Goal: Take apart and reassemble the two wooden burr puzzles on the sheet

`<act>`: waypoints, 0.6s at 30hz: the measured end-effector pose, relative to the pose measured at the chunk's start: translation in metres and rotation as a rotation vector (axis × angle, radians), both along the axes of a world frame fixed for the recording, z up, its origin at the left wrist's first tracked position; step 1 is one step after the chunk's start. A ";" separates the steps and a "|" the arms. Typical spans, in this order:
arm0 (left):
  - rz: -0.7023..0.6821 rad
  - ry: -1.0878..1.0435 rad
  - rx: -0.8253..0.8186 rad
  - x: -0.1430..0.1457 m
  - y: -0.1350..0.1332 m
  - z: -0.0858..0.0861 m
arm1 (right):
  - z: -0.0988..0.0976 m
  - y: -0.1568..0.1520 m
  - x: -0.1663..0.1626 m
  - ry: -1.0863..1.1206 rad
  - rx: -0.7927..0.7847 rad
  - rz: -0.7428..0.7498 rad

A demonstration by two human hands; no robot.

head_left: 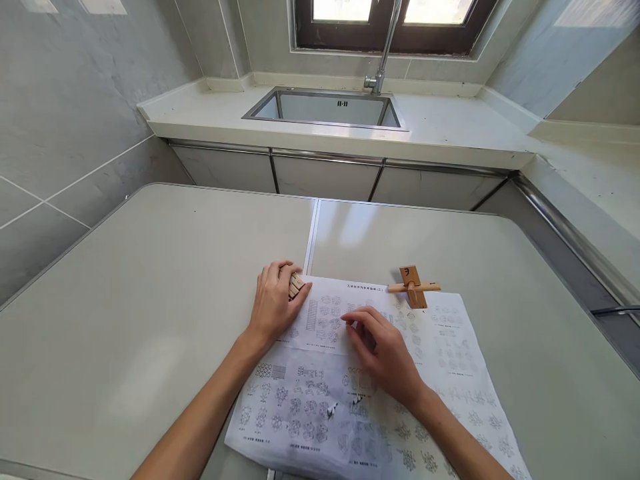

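My left hand [274, 300] is closed round a small bundle of light wooden pieces [295, 285] at the sheet's upper left edge; the fingers hide part of it. Beneath both hands lies a large creased paper sheet [320, 360] printed with rows of small line diagrams. Over its upper middle is my right hand [377, 343], its fingers curled and the thumb and index tips close together, with nothing visible between them. A cross-shaped wooden assembly [411, 287], made of a flat marked piece and thin sticks, rests at the sheet's top edge, right of my right hand.
The pale table [150, 300] has a seam down its middle. Beyond its far edge runs a white counter [450, 133] with a sink [325, 125] and a metal faucet [383, 60] below a window. Tiled wall [75, 120] stands at the left.
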State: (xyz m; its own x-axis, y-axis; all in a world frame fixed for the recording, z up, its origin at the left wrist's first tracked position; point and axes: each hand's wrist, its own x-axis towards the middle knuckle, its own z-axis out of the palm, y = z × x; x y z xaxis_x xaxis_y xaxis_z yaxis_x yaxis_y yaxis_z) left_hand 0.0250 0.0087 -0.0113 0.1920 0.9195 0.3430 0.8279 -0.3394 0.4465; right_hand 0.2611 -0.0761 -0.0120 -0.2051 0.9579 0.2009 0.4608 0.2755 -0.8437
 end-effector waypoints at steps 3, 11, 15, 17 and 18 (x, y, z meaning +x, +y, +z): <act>0.028 -0.010 0.014 -0.001 0.001 0.001 | 0.001 0.002 0.002 0.114 -0.088 -0.100; -0.073 -0.042 0.169 0.014 -0.012 0.010 | 0.001 0.019 0.020 0.988 -0.673 -0.173; -0.151 -0.033 0.139 0.020 -0.018 0.011 | 0.002 0.026 0.030 1.237 -0.693 -0.174; -0.187 -0.039 0.120 0.021 -0.019 0.012 | 0.002 0.027 0.032 1.285 -0.649 -0.185; -0.203 -0.043 0.116 0.022 -0.020 0.012 | 0.003 0.027 0.033 1.291 -0.623 -0.195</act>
State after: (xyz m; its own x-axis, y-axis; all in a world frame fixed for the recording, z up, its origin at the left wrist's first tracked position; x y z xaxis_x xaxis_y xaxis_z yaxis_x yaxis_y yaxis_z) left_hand 0.0468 -0.0109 0.0005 0.3516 0.8179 0.4555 0.7188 -0.5476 0.4284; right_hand 0.2936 -0.0495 -0.0095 -0.0649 0.9480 -0.3115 -0.7141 -0.2621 -0.6491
